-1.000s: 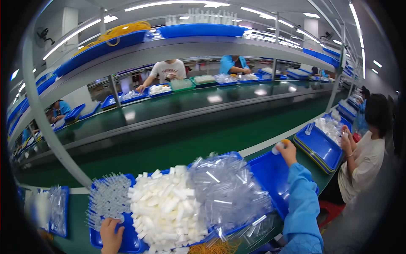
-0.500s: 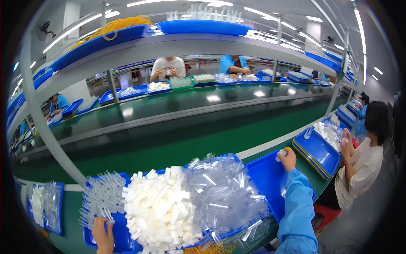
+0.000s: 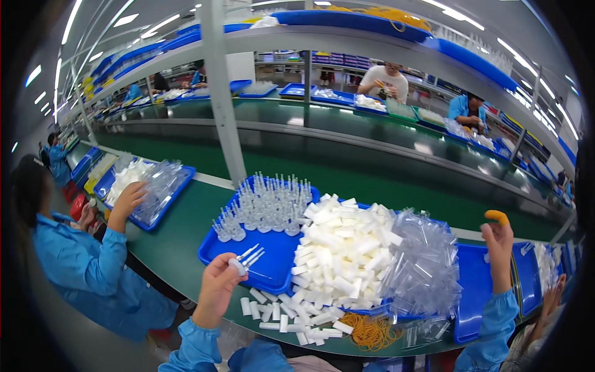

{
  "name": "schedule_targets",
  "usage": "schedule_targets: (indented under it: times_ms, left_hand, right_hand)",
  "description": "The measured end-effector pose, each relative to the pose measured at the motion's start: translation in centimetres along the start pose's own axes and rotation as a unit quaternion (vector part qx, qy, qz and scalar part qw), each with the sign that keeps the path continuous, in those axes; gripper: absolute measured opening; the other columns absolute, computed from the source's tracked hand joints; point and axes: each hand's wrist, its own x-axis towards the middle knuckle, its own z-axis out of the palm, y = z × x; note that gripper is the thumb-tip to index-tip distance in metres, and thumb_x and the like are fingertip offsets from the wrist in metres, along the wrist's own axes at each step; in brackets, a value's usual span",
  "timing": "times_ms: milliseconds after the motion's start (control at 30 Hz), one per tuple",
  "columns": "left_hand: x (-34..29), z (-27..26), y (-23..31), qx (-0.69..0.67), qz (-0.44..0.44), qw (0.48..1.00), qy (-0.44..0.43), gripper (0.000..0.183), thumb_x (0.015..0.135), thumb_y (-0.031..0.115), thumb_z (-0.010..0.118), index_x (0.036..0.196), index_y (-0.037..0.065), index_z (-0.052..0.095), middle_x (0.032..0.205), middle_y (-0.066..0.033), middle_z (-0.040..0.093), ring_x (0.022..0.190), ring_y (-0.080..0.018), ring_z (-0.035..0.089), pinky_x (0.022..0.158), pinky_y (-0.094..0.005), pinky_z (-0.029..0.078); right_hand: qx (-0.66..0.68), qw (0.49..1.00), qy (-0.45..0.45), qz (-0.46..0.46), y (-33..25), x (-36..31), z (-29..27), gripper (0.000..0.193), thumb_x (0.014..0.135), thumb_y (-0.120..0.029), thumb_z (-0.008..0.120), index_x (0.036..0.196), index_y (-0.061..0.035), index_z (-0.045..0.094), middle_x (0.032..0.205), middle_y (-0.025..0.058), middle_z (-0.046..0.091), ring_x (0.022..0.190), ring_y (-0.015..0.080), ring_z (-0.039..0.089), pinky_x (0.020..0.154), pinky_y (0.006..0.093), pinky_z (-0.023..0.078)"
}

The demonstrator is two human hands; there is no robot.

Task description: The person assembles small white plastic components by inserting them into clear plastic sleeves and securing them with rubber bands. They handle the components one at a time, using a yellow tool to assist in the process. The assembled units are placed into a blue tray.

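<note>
My left hand (image 3: 217, 288) holds a few small clear plastic parts (image 3: 245, 259) over the near corner of a blue tray (image 3: 273, 260). Rows of the same clear parts (image 3: 266, 201) stand upright at the tray's far end. A heap of white plastic tubes (image 3: 341, 251) fills its middle, next to a pile of clear plastic caps (image 3: 424, 260). My right hand (image 3: 498, 245) is raised above a second blue tray (image 3: 474, 291), fingers apart, with an orange finger cot on one fingertip, and holds nothing.
Loose white tubes (image 3: 282, 313) and orange rubber bands (image 3: 370, 332) lie at the green bench's near edge. A person in a blue coat (image 3: 87, 266) works at a tray (image 3: 149, 189) on my left. A grey post (image 3: 223, 99) stands behind the tray. More workers sit across the conveyor.
The view has swung left. My left hand has left the tray's edge and now holds clear parts. My right hand has lifted off the right tray.
</note>
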Motion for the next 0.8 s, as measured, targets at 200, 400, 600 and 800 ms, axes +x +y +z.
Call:
schedule_targets:
  times_ms: [200, 400, 600, 800]
  left_hand:
    - [-3.2, -0.8, -1.4, 0.008, 0.026, 0.999, 0.027, 0.022, 0.078, -0.005, 0.062, 0.097, 0.001, 0.051, 0.089, -0.0089, 0.061, 0.081, -0.016, 0.06, 0.075, -0.0294, 0.051]
    - [-5.7, -0.6, -2.1, -0.001, -0.008, 1.0, -0.023, 0.024, 0.079, -0.005, 0.064, 0.099, 0.0, 0.052, 0.091, -0.0102, 0.063, 0.084, -0.0161, 0.062, 0.078, -0.0289, 0.051]
    - [-7.7, -4.2, -1.3, -0.019, -0.027, 0.999, -0.013, 0.025, 0.08, 0.001, 0.066, 0.101, 0.001, 0.051, 0.093, -0.0118, 0.063, 0.084, -0.0186, 0.063, 0.077, -0.0321, 0.052]
    - [-7.2, -4.8, -1.0, -0.027, -0.014, 0.999, -0.013, 0.024, 0.079, 0.002, 0.067, 0.098, 0.001, 0.053, 0.093, -0.0104, 0.062, 0.084, -0.0187, 0.063, 0.076, -0.0332, 0.053]
  right_hand:
    - [-0.031, 0.941, -0.22, -0.254, -11.5, -0.5, 16.2, 0.01, 0.074, -0.007, 0.066, 0.08, -0.0008, 0.061, 0.096, 0.0091, 0.061, 0.093, 0.0217, 0.059, 0.084, 0.0312, 0.044]
    - [-0.268, 0.873, -0.319, -0.255, -9.5, 0.3, 32.6, 0.017, 0.07, -0.024, 0.067, 0.076, -0.0077, 0.069, 0.082, 0.0096, 0.061, 0.085, 0.0295, 0.056, 0.075, 0.0383, 0.044]
    - [-0.455, 0.805, -0.312, -0.217, -8.9, -1.5, 39.8, 0.016, 0.068, -0.016, 0.062, 0.08, -0.0104, 0.071, 0.089, 0.0095, 0.065, 0.092, 0.0264, 0.059, 0.08, 0.0416, 0.038]
    - [-0.498, 0.787, -0.296, -0.21, -7.5, -2.1, 40.7, 0.017, 0.072, -0.013, 0.058, 0.083, -0.0118, 0.071, 0.088, 0.0095, 0.066, 0.093, 0.0256, 0.06, 0.084, 0.0427, 0.034]
